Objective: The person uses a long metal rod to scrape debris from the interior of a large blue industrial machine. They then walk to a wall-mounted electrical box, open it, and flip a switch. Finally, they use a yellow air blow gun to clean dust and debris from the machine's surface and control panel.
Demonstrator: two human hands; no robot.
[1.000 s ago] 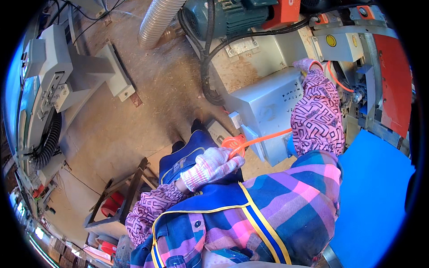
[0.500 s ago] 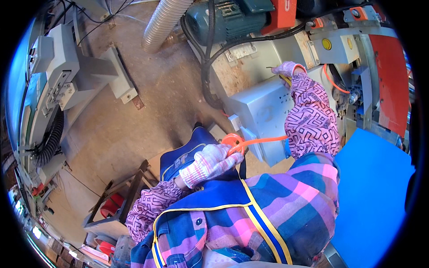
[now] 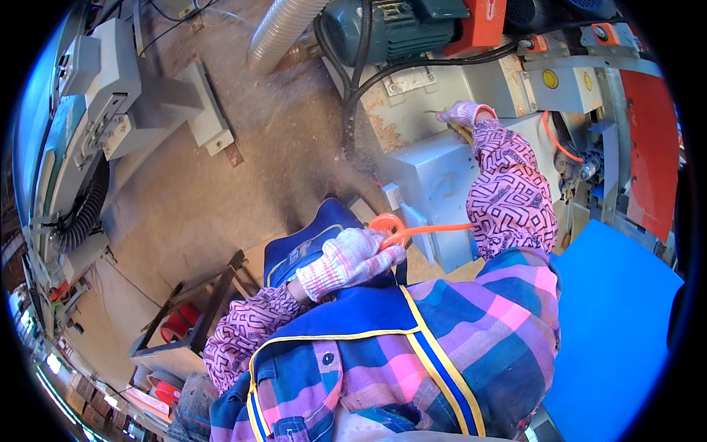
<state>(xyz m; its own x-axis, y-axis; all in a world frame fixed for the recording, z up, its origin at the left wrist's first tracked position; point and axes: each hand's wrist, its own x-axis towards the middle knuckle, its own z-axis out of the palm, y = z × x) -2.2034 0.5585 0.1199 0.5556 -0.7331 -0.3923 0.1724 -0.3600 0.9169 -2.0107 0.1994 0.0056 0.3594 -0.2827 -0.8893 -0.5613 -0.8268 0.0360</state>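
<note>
A thin orange hose (image 3: 412, 230) is wound into a small loop at its left end, gripped in the gloved left hand (image 3: 352, 259). From the loop it runs straight rightward across the lower front edge of the grey machine box (image 3: 431, 188), its far end hidden behind the patterned sleeve.

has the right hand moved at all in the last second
Yes. The right hand has reached up and to the left across the grey machine housing, away from the red panel, toward the cables by the motor.
</note>
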